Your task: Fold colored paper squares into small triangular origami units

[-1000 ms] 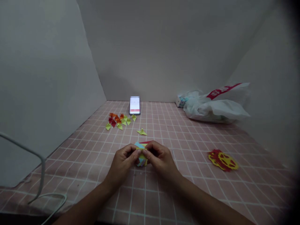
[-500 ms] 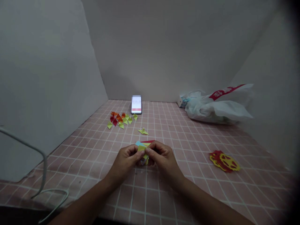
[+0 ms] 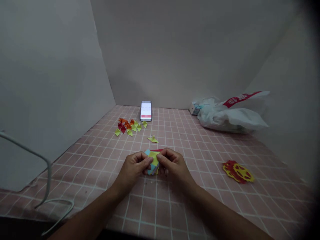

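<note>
Between my hands is a small yellow piece of paper (image 3: 155,158), pinched at its two sides. My left hand (image 3: 137,166) grips its left edge with thumb and fingers; my right hand (image 3: 173,164) grips the right edge. Below it on the table lies a stack of coloured paper sheets (image 3: 147,152), with light blue, red and other colours showing, partly hidden by my hands. Just beyond sits a single yellow-green folded paper crane (image 3: 153,139), wings spread. Farther left lies a cluster of folded paper cranes (image 3: 128,125) in red, orange and yellow-green.
A phone (image 3: 146,111) with a lit screen stands upright at the back. Red and yellow cut-out shapes (image 3: 238,172) lie to the right. A white plastic bag (image 3: 230,116) rests at the back right beside a small box (image 3: 193,108). A pale cable (image 3: 47,176) loops at the left.
My hands have moved slightly apart, and more of the yellow paper's surface shows between them. The stack below is also more visible. The cranes stay where they were.
</note>
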`<state>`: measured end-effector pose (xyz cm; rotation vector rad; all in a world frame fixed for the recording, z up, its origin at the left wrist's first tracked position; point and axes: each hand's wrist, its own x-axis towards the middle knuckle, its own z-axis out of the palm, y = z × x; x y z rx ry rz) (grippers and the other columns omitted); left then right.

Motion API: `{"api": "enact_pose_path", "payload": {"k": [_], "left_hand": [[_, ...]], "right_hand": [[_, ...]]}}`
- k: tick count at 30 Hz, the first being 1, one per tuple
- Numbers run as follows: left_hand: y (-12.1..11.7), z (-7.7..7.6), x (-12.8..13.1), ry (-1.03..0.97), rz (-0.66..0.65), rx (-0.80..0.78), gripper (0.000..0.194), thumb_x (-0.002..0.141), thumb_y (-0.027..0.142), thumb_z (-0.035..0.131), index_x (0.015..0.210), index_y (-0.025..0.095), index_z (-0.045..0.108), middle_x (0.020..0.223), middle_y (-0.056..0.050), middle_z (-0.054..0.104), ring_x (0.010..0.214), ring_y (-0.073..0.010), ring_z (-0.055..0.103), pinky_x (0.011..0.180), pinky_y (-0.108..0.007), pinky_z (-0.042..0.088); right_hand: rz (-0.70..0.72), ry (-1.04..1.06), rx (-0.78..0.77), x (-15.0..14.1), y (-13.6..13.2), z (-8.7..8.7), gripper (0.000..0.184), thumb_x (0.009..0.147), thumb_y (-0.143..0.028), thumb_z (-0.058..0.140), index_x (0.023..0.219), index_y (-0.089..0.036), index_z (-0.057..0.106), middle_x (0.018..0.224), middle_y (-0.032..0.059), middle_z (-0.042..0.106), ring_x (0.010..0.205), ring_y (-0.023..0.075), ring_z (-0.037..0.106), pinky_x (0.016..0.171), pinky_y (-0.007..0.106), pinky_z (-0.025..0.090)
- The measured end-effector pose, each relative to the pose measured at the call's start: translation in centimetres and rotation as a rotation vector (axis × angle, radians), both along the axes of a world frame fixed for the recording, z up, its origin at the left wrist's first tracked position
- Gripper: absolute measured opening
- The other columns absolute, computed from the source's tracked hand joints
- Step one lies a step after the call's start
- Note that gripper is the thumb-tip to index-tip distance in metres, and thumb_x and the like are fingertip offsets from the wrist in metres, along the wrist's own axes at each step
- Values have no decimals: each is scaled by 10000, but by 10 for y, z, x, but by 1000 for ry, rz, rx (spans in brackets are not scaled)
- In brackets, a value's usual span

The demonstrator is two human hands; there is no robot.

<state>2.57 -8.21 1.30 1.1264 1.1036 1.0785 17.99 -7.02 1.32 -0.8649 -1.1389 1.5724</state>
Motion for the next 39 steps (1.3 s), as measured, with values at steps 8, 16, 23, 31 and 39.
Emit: {"api": "enact_pose_path", "payload": {"k": [8,16,23,31,39], "left_hand": [[-6,8,3,86,-91,78,299,783,370,643,614,146,540,542,37,520,497,-69,454,507,-194,371],[-4,4,1,141,11,113,292,813,387,598,649,149,558,574,30,529,502,-76,464,508,-202,378],[-4,2,3,95,-68,101,288,790,390,630,650,145,570,568,28,532,509,-76,459,513,-202,365],[-1,0,2,-24,4,41,299,774,418,651,682,147,561,555,40,526,507,-76,478,522,-199,387],[-3,1,3,-46,95,71,272,746,385,692,691,146,574,597,42,536,550,-79,486,543,-198,395]], "right_hand": [[40,-44,-22,-1,-3,-1,306,748,-416,692,664,-179,518,502,-54,535,371,53,431,364,173,335],[52,-66,-27,-1,1,1,281,778,-444,636,721,-185,546,462,-65,508,351,61,414,357,183,324],[-41,-130,72,0,-2,4,288,806,-427,616,675,-191,513,471,-64,478,369,65,394,362,194,306],[69,-161,69,-2,5,-9,296,760,-410,663,662,-188,494,561,-38,524,470,86,457,443,211,359],[82,-256,117,3,6,1,240,779,-354,627,662,-183,504,575,-33,519,477,85,458,448,208,360]]}}
